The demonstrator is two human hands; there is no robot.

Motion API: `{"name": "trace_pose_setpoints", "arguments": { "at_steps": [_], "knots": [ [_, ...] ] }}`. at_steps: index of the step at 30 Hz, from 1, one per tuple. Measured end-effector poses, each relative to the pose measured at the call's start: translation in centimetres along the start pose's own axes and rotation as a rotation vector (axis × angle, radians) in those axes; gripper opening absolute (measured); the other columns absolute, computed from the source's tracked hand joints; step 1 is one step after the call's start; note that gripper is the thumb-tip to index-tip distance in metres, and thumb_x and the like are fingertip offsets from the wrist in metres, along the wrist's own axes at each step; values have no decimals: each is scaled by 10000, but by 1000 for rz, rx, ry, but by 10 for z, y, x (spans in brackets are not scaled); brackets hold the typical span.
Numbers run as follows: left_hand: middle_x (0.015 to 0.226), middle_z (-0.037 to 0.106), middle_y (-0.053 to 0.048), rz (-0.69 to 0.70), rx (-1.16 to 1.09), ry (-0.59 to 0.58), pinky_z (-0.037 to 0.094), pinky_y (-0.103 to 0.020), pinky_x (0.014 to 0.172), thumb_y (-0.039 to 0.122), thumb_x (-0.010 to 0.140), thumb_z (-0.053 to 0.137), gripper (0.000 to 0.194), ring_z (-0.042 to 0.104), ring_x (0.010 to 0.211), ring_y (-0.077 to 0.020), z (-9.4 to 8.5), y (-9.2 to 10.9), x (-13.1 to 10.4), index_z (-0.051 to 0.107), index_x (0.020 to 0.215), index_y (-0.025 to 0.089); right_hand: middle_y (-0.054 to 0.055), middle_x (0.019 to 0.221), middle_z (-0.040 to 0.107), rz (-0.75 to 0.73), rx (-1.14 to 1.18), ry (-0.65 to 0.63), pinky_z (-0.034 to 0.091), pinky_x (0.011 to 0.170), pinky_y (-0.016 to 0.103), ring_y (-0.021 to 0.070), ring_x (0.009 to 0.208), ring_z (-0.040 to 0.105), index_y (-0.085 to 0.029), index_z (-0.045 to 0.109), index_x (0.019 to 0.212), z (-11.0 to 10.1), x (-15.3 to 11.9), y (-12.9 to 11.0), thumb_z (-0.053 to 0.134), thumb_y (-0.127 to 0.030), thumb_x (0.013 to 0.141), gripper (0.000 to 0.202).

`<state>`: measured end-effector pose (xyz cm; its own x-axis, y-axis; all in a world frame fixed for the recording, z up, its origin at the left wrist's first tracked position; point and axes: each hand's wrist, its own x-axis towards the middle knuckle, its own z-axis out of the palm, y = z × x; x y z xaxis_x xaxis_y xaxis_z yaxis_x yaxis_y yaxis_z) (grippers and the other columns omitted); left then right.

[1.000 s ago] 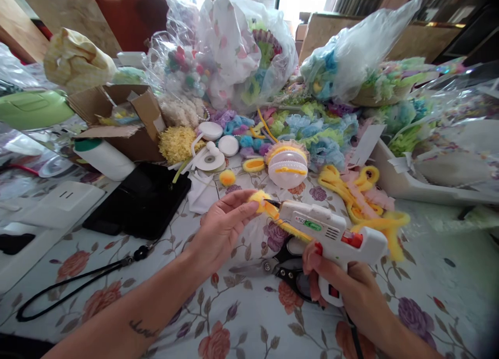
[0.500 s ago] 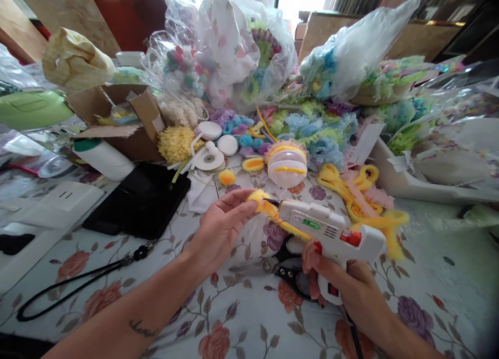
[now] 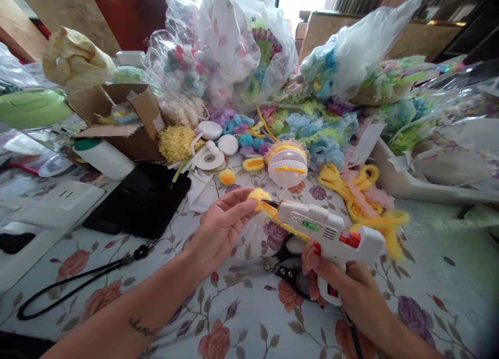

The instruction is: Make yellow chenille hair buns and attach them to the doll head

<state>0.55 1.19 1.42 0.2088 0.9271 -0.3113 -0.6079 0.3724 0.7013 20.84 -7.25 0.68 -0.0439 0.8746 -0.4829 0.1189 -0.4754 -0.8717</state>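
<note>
Between its thumb and fingers, my left hand [image 3: 220,226] pinches a small fuzzy yellow piece [image 3: 257,196]. My right hand [image 3: 343,286] is wrapped round the grip of a white glue gun [image 3: 331,231], fingers at its red trigger. The gun's dark nozzle points left and meets the yellow piece. A yellow strip [image 3: 294,230] runs behind the gun from near the piece. Black-handled scissors [image 3: 286,268] lie on the cloth below the gun, partly hidden by my right hand. Beyond the hands stands a round white case [image 3: 287,174] with yellow trim.
A yellow pompom [image 3: 226,177], a ribbon spool [image 3: 209,158] and a yellow fuzzy strip [image 3: 353,192] lie beyond my hands. At the left are a black flat object [image 3: 136,203], a white bottle [image 3: 107,158] and a cardboard box [image 3: 117,104]. Filled plastic bags [image 3: 234,47] line the back.
The glue gun has shifted slightly left, its nozzle now further onto the yellow piece. My left hand has barely moved, and the piece is turned slightly.
</note>
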Motion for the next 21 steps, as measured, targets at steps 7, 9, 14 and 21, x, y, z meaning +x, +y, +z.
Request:
{"name": "trace_pose_setpoints", "arguments": {
  "at_steps": [7,9,14,21],
  "knots": [
    [897,728,-15,-25,-71,33,544,-164,792,56,776,694,129,678,837,-95,0,2,0,718,869,143,47,533,590,-23,-4,7,417,512,274,159,550,515,-175,602,614,1,2,-1,565,-515,822,401],
    [891,725,-21,-34,-81,43,551,-166,780,42,789,672,129,679,825,-95,1,3,-1,713,868,136,36,537,595,-39,14,3,409,501,265,151,535,507,-180,607,666,2,2,-2,570,-482,820,341],
    [882,723,-35,-51,-97,57,562,-172,775,23,799,647,129,683,828,-104,2,3,1,705,857,122,44,554,603,-32,-14,-12,419,515,268,152,548,517,-173,601,646,0,2,-1,555,-461,822,341],
    [874,726,-28,-40,-152,75,570,-170,767,8,765,675,157,691,813,-107,0,0,3,702,863,128,32,531,592,-42,-29,1,408,506,258,142,531,504,-180,592,646,1,0,-5,560,-488,819,355]
  ]
}}
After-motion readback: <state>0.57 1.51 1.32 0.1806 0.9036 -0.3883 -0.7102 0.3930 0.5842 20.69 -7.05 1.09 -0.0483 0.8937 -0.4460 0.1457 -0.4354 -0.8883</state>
